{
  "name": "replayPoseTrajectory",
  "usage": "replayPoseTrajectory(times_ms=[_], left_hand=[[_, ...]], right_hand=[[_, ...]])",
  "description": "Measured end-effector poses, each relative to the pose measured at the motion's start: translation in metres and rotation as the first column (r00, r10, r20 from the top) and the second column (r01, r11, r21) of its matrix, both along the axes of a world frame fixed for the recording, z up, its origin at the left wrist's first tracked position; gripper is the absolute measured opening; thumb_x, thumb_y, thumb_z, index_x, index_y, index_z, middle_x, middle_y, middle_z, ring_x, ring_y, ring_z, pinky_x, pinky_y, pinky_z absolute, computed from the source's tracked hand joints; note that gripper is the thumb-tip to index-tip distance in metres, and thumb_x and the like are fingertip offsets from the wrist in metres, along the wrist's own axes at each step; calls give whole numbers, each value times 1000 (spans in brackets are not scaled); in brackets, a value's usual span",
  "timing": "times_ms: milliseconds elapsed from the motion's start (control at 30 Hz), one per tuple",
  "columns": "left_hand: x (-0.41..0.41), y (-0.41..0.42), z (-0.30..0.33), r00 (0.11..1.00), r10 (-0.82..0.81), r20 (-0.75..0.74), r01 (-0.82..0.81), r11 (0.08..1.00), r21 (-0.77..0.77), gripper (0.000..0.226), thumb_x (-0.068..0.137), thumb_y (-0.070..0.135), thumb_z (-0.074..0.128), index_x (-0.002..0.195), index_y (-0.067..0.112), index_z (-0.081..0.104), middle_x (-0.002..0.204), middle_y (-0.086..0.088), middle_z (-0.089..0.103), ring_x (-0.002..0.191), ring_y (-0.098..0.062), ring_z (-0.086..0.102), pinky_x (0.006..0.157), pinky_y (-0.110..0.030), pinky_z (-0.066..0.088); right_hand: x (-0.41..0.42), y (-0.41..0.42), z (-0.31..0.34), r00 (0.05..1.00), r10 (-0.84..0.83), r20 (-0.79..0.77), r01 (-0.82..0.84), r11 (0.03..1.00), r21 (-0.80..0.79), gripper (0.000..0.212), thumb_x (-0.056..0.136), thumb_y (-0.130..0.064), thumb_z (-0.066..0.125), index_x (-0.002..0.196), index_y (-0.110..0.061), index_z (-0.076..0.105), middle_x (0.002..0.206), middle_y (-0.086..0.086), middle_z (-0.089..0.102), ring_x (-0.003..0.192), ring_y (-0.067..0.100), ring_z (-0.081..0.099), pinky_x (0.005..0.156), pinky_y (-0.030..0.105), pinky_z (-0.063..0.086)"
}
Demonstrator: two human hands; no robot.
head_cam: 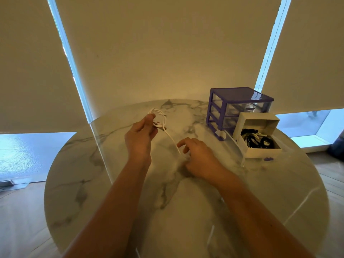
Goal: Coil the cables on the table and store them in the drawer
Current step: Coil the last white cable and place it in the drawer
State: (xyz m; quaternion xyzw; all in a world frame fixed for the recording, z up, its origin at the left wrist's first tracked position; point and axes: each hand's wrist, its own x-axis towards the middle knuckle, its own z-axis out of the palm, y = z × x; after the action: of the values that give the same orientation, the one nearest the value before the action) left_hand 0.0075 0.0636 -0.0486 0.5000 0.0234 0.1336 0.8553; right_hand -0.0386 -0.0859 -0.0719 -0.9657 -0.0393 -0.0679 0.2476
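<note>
My left hand [139, 135] holds a coiled white cable [158, 119] above the marble table [93, 183], thumb and fingers curled round the loops. A loose tail of that cable runs down and right to my right hand [197, 157], whose curled fingers pinch it just above the tabletop. A purple-framed drawer unit [236, 107] with clear drawers stands at the back right. Its lowest drawer [242, 157] is pulled out toward me, and a white box [260, 135] in it holds dark coiled cables [257, 141].
The round table's edge curves close on the left and right, with wooden floor beyond. Roller blinds cover the windows behind the table. A dark object [337, 148] lies on the floor at far right.
</note>
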Motion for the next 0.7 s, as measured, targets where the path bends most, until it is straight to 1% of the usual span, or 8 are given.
replayPoseTrajectory(times_ms=[67, 133, 233, 300, 367, 433, 567, 700], left_hand=[[-2, -4, -2, 1000, -10, 17, 9, 999, 39, 8, 89, 18, 67, 93, 18, 74, 100, -4, 73, 91, -14, 69, 76, -20, 56], [-4, -8, -2, 999, -30, 24, 28, 997, 67, 8, 89, 17, 67, 92, 18, 74, 103, -6, 72, 94, -16, 69, 76, -21, 56], [-10, -17, -3, 996, -84, 35, 79, 987, 141, 10, 89, 18, 66, 95, 16, 74, 105, -8, 71, 95, -17, 70, 77, -22, 56], [-15, -24, -3, 991, -123, 47, 113, 979, 172, 13, 90, 17, 65, 99, 13, 73, 106, -12, 70, 94, -19, 70, 78, -23, 57], [-18, -29, -1, 988, -146, 46, 136, 977, 165, 14, 90, 16, 65, 100, 11, 73, 108, -15, 69, 95, -20, 70, 77, -23, 57], [-20, -31, -1, 989, -145, 35, 138, 978, 154, 14, 90, 17, 65, 100, 11, 73, 108, -14, 69, 96, -20, 70, 77, -22, 57], [-19, -29, -2, 992, -124, 36, 119, 986, 120, 14, 90, 18, 65, 99, 10, 73, 108, -13, 70, 97, -18, 70, 78, -21, 56], [-17, -26, -1, 983, -184, 23, 179, 975, 131, 15, 92, 20, 62, 97, 10, 72, 105, -13, 71, 98, -20, 70, 78, -23, 57]], right_hand=[[1, 4, -1, 1000, -5, 2, 5, 997, 73, 65, 73, -40, 78, 128, -37, 44, 112, -14, 47, 111, 9, 42, 97, 32, 40], [1, 8, 2, 999, -43, 29, 33, 960, 279, 65, 71, -54, 75, 126, -38, 45, 112, -15, 48, 108, 6, 43, 91, 29, 42], [-1, 12, 11, 987, -139, 82, 63, 800, 597, 43, 80, -53, 68, 115, -32, 54, 104, -11, 59, 92, 1, 54, 70, 17, 45], [-2, 12, 15, 972, -200, 122, 63, 727, 684, 29, 82, -43, 70, 104, -27, 59, 93, -11, 63, 85, 3, 60, 66, 14, 46], [-2, 11, 18, 960, -240, 144, 57, 673, 738, 20, 81, -32, 74, 95, -26, 62, 86, -4, 68, 82, 8, 65, 68, 17, 49], [-1, 9, 18, 961, -246, 128, 67, 653, 754, 18, 80, -26, 76, 90, -27, 62, 83, 3, 70, 80, 12, 67, 67, 17, 49], [0, 6, 17, 972, -206, 112, 78, 734, 675, 19, 78, -23, 77, 92, -27, 64, 81, 13, 66, 76, 23, 64, 63, 21, 49], [0, 1, 17, 968, -218, 121, 80, 732, 677, 17, 79, -22, 76, 93, -28, 67, 80, 10, 65, 73, 18, 61, 65, 20, 47]])
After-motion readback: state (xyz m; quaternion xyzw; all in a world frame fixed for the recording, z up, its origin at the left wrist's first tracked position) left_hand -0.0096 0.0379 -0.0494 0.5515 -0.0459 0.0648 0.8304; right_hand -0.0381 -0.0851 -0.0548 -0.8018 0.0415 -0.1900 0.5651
